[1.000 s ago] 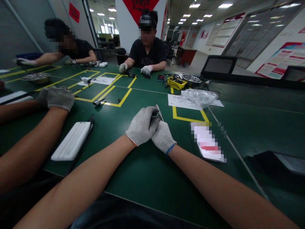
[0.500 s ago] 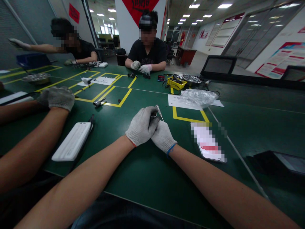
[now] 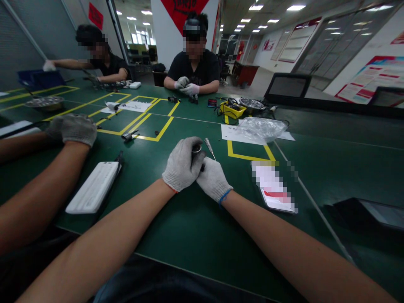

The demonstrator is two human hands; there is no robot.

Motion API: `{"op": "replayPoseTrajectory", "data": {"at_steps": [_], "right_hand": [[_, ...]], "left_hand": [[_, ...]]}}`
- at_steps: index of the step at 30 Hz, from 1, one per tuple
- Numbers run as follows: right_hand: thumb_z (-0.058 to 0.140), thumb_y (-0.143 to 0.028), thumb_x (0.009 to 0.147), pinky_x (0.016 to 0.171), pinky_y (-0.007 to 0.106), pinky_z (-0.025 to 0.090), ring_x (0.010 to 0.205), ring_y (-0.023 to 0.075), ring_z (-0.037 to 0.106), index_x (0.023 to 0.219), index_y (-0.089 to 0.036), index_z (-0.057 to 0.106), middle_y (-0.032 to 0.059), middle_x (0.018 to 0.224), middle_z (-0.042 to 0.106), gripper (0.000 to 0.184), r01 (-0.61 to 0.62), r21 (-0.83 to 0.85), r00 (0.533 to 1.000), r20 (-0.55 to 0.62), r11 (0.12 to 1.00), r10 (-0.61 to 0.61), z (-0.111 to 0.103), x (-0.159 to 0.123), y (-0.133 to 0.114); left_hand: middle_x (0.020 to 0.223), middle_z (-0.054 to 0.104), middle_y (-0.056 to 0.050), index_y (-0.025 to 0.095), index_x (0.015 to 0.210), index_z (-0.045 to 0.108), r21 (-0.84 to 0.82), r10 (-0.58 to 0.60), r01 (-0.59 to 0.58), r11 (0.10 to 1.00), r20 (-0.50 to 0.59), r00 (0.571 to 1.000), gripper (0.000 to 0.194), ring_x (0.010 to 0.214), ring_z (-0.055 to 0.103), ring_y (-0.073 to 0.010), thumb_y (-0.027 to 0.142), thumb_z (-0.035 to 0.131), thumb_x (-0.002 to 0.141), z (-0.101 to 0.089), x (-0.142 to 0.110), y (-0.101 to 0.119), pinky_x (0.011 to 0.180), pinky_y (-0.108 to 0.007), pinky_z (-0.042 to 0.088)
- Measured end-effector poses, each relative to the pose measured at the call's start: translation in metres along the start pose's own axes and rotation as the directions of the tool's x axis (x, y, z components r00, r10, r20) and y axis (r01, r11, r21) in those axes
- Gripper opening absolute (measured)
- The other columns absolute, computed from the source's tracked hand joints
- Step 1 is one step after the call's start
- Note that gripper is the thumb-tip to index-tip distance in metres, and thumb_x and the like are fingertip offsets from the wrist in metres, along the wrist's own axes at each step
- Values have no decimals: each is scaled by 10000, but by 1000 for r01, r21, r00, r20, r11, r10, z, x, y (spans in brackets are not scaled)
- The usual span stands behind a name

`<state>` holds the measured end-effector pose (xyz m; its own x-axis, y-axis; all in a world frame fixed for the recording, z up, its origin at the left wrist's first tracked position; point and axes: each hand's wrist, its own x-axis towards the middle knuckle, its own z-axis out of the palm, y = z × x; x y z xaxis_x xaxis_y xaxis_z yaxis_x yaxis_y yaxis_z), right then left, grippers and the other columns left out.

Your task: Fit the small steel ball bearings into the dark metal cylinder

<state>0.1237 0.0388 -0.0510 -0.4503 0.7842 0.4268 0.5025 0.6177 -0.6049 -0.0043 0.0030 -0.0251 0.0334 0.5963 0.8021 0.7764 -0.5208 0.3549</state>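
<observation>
My left hand [image 3: 182, 165], in a grey-white knit glove, is closed around a small round part [image 3: 196, 149] with a dark middle and a pale metallic rim. Most of that part is hidden by the fingers. Close against it is my right hand [image 3: 214, 179], gloved too, with a blue cuff edge. A slim silver screwdriver [image 3: 209, 148] sticks up from the right hand, its knurled handle pointing away from me and its thin shaft running down to the fingers. Whether its tip touches the round part is hidden.
A white power bank [image 3: 94, 187] lies left, a phone [image 3: 273, 185] right. Further back are a metal cylindrical part [image 3: 128, 136], a plastic bag [image 3: 261, 128] on paper and a yellow bin [image 3: 232, 110]. A neighbour's gloved hands [image 3: 77, 128] rest at left; two people sit across.
My hands have parted slightly at the fingers, showing more of the round part; the left shifted a little left. The far-left person's outstretched hand has moved to the blue bin.
</observation>
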Motion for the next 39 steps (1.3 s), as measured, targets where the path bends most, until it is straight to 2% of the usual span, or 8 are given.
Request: {"op": "replayPoseTrajectory", "data": {"at_steps": [7, 14, 22, 28, 39], "right_hand": [[642, -169, 825, 668, 305, 497, 736, 220, 676, 743, -190, 703, 67, 797, 737, 104, -20, 19, 1000, 5, 1000, 20, 0, 1, 0], [636, -165, 843, 752, 319, 559, 827, 252, 736, 868, -184, 749, 97, 906, 787, 117, 46, 61, 998, -42, 997, -44, 4, 1, 3], [637, -184, 830, 719, 331, 575, 773, 250, 737, 819, -188, 721, 94, 847, 784, 85, 64, 90, 992, -113, 994, -53, 13, 0, 13], [626, -181, 817, 672, 335, 572, 730, 252, 735, 769, -191, 702, 100, 808, 776, 91, 36, 142, 993, -118, 989, -19, 12, 0, 12], [616, -220, 815, 710, 361, 590, 767, 266, 740, 814, -189, 732, 109, 854, 790, 121, 29, 194, 990, -141, 981, -1, 6, 0, 6]], "left_hand": [[1100, 693, -109, 179, 1168, 556, -10, -7, 7, 1000, 33, 999, 195, 1002, 673, -228, 239, 532, 984, 1, 0, -1, 871, -392, 572], [1064, 692, -101, 173, 1168, 544, -38, 0, 3, 999, 77, 997, 192, 955, 672, -219, 242, 518, 990, 6, 2, -1, 842, -379, 576], [1076, 695, -98, 186, 1190, 534, -32, -1, 4, 999, 108, 994, 213, 971, 675, -223, 233, 522, 983, 8, 1, -1, 860, -388, 573], [1053, 694, -92, 185, 1172, 538, -39, -32, 37, 999, 120, 992, 190, 960, 672, -223, 247, 507, 995, 11, 1, -2, 856, -387, 570], [1065, 693, -98, 182, 1173, 542, -52, -64, 72, 996, 148, 987, 197, 977, 667, -232, 260, 500, 997, 11, 3, -1, 879, -401, 569]]}}
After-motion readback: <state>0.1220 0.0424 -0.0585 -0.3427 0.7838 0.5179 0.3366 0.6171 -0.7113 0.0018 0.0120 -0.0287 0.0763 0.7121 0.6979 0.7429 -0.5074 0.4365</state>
